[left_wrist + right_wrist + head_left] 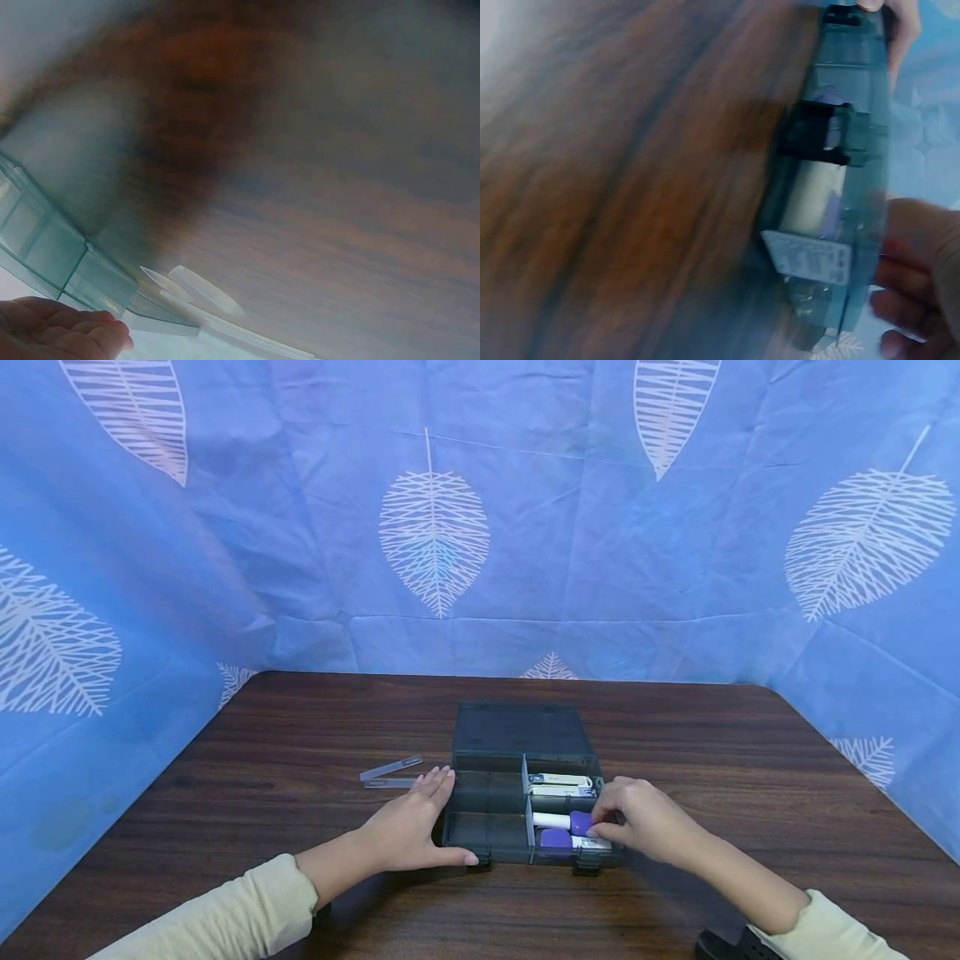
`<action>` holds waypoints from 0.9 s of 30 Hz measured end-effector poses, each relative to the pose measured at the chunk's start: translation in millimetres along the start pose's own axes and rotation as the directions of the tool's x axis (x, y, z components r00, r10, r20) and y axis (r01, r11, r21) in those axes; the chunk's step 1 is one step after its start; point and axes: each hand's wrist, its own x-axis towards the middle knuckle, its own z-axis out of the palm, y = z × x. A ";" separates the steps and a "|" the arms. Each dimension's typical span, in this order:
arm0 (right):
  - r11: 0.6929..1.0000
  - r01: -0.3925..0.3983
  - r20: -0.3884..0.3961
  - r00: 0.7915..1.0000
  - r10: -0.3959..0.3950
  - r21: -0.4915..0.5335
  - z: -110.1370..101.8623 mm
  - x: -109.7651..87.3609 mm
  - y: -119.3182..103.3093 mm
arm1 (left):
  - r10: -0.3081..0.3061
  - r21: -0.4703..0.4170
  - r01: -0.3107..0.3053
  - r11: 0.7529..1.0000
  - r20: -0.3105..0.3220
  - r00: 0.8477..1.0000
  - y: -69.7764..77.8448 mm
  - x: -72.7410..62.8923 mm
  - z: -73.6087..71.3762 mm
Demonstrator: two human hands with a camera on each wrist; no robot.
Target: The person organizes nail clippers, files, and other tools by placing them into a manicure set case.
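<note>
A dark see-through compartment box [487,847] lies on the wooden table with its lid [517,731] folded back. My left hand [431,810] rests flat against the box's left side, fingers straight and thumb along the front wall. My right hand [603,825] reaches into the front right compartment, its curled fingertips pinching a white tube with a purple cap [577,821]. A second purple-capped piece [553,838] lies just in front. White tools [558,785] fill the back right compartment. The right wrist view shows the box's front wall [847,150] and my right-hand fingers [915,285], blurred.
Two clear plastic strips [390,769] lie on the table just left of the box, also blurred in the left wrist view as strips [202,289]. Blue leaf-print cloth [435,527] walls the table at the back and both sides. The box's two left compartments hold nothing.
</note>
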 end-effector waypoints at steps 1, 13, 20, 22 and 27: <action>1.000 -0.002 -0.045 0.999 0.001 -0.013 0.9 -1.4 -0.2 | 0.000 0.000 0.000 1.000 0.000 1.000 0.0 0.1 0.0; 0.975 -0.218 -0.016 0.976 0.218 -0.040 9.2 -19.7 0.6 | 0.003 0.006 -0.003 1.000 -0.008 1.000 0.2 -0.7 -0.3; 0.977 -0.208 0.041 0.977 0.210 -0.050 16.0 -24.3 5.2 | 0.009 0.044 -0.008 0.999 -0.025 1.000 0.5 -0.9 -0.8; 0.976 -0.211 0.048 0.976 0.213 -0.042 16.9 -24.6 5.3 | 0.010 0.049 -0.009 0.999 -0.030 1.000 0.6 -1.5 -0.9; 0.972 -0.234 0.048 0.971 0.235 -0.026 16.8 -24.6 5.2 | 0.007 0.040 -0.005 0.999 -0.043 0.999 1.1 -2.6 -4.1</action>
